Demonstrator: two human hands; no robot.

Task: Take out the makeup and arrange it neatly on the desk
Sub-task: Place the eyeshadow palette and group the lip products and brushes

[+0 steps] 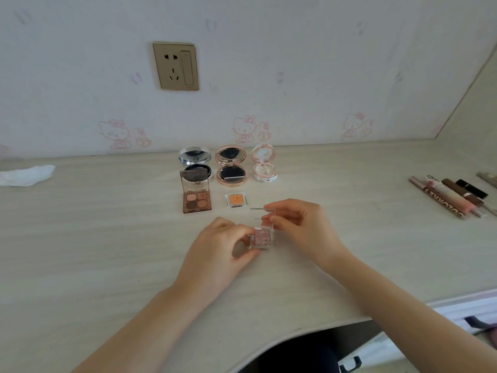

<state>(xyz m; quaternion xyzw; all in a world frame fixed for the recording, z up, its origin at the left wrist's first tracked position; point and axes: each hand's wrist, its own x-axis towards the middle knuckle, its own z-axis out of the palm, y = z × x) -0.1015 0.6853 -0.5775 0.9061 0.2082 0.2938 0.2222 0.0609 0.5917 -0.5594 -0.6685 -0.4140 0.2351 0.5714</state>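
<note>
A small clear case of pink glitter eyeshadow (261, 237) lies on the desk (107, 238) in front of me. My left hand (220, 249) pinches its base between thumb and fingers. My right hand (298, 224) pinches its clear lid, which stands raised. Behind it, a small orange eyeshadow (235, 199) lies flat beside an open brown four-colour palette (196, 199). Along the wall stand three open round compacts: silver (195, 162), rose-gold (230, 166) and white-pink (264, 164).
Several lip and brow sticks (451, 197) lie side by side at the right. A crumpled white tissue (25, 175) sits at the far left. A wall socket (176, 66) is above the desk. The desk's curved front edge cuts in near my lap.
</note>
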